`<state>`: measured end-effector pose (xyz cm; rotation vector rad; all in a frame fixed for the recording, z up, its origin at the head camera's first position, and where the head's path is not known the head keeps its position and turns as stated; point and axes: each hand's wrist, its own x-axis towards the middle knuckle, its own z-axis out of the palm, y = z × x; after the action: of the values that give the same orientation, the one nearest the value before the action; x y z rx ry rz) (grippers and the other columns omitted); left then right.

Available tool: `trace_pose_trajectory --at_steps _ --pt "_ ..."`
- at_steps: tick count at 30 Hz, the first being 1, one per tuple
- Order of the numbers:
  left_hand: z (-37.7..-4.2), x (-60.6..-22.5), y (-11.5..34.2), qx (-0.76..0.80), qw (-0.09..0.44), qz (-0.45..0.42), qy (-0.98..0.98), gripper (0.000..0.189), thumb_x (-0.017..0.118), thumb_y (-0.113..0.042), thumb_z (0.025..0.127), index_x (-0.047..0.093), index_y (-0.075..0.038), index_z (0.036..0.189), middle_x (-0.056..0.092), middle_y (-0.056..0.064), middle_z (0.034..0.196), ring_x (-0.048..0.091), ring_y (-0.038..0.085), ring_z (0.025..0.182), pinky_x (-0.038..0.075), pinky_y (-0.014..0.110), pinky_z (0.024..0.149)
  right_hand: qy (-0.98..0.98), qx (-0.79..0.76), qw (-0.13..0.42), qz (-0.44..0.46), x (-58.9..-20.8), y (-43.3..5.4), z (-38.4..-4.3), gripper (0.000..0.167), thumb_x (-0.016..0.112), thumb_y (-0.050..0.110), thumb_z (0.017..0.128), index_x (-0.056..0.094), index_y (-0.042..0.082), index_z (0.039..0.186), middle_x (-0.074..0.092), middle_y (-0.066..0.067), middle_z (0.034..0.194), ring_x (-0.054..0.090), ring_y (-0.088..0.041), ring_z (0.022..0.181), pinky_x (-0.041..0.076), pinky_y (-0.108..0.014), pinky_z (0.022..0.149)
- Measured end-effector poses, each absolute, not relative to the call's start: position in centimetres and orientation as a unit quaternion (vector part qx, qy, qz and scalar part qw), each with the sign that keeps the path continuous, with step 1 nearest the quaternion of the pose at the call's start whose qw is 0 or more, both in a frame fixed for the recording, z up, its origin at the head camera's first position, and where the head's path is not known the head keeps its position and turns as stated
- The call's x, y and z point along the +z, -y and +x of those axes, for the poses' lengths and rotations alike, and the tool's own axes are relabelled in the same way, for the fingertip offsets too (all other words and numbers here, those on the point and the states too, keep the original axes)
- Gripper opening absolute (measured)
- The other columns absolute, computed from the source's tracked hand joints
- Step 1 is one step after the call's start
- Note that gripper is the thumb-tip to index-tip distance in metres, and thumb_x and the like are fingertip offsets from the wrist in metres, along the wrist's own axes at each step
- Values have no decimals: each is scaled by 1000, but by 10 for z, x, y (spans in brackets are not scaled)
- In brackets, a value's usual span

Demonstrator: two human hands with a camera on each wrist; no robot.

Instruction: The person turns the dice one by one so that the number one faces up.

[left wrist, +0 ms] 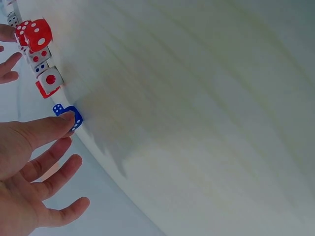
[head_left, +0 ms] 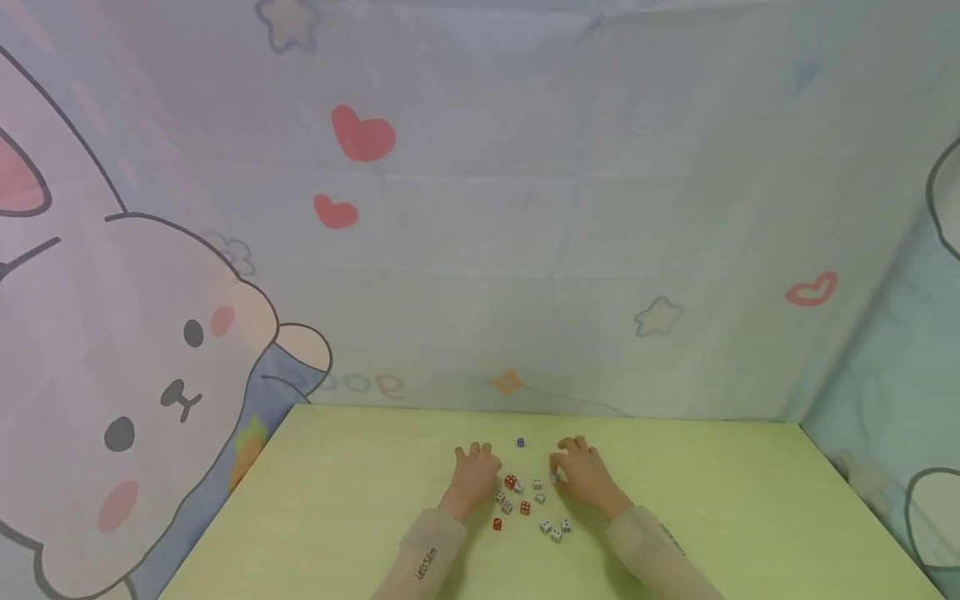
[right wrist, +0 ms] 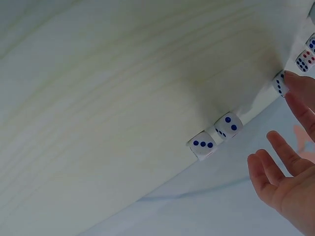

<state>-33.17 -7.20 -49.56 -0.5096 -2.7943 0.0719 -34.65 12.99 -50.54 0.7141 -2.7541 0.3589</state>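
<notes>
My left hand point(head_left: 474, 478) pinches a blue die point(left wrist: 77, 119) between thumb and index finger; the other fingers are spread. The head view hides that die. Just past it in the left wrist view is a smaller-looking blue die point(left wrist: 57, 108). My right hand point(head_left: 588, 478) pinches a white die point(right wrist: 279, 83) with blue dots by thumb and index finger, its other fingers held apart. Between the hands lie loose white dice point(head_left: 537, 484) and red dice point(head_left: 525, 507). A large red die point(left wrist: 38, 35) shows near the top of the left wrist view.
A pale yellow-green table point(head_left: 337, 500) carries everything. One blue die point(head_left: 521, 442) sits farther back, between the hands. Several white dice point(head_left: 556, 534) are grouped nearer the front, with a red die point(head_left: 497, 524) to their left. A printed cloth point(head_left: 480, 275) hangs behind the table.
</notes>
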Motion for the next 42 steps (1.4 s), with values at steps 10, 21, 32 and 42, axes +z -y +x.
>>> trace_pose_trajectory --at_steps 10,21,32,42 --pt "-333 -497 72 17 141 -177 974 10 60 -6 77 68 -13 78 60 7 91 54 25 91 42 51 83 958 128 113 229 -502 -134 -344 12 74 16 68 66 10 76 53 -17 115 45 -36 105 41 -53 82" --pt "-333 -499 72 22 149 -182 972 10 61 -6 77 68 -13 76 60 6 88 54 24 89 44 50 82 958 144 106 226 -506 -135 -341 10 73 16 68 65 12 72 54 -18 114 44 -36 105 40 -53 81" --pt "-334 -497 72 25 150 -182 972 10 61 -5 76 67 -14 77 61 7 90 55 25 91 43 51 83 960 132 107 223 -500 -137 -344 12 73 17 67 63 12 70 53 -18 116 43 -37 107 39 -55 83" --pt "-333 -498 71 32 148 -178 972 10 61 -7 77 68 -14 77 61 6 90 55 24 90 44 50 81 957 141 105 232 -502 -136 -343 13 74 19 68 63 13 71 52 -18 117 43 -36 107 41 -53 81"
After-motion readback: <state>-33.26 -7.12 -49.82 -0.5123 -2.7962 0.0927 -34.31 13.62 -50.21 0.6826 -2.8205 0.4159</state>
